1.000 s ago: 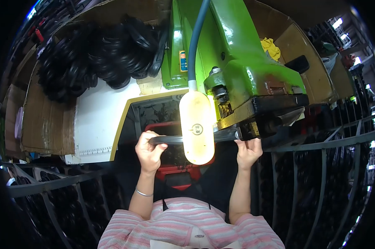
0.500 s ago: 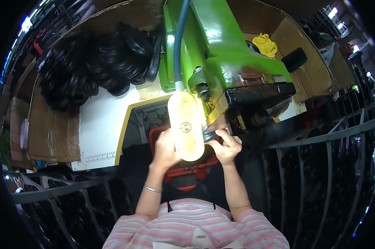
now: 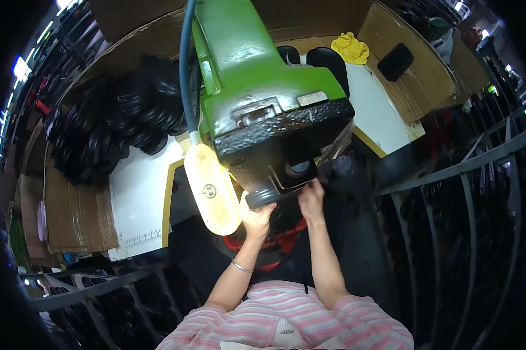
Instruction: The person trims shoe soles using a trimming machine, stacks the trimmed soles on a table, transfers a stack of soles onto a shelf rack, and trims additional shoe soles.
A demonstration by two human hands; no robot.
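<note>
A black shoe sole [image 3: 261,198] is held below the front of a green machine [image 3: 274,87] with a black head. My left hand [image 3: 256,220] is closed on the sole's near left end, with the thumb along its edge. My right hand [image 3: 312,201] is raised at the right, its fingers bent up under the machine head; the head and shadow hide what its fingertips touch. A lit yellow-white lamp [image 3: 211,189] hangs on a blue-grey hose just left of my left hand.
Black soles [image 3: 123,111] are heaped on the left of the white table [image 3: 140,198], inside cardboard walls. A yellow cloth [image 3: 350,48] and a black block [image 3: 396,62] are at the back right. Below is a red container [image 3: 286,238]; metal racks [image 3: 437,175] flank me.
The view has swung, so the machine and lamp appear further left. My left hand, earlier behind the lamp, now shows on the sole's left end. My right hand has shifted under the head.
</note>
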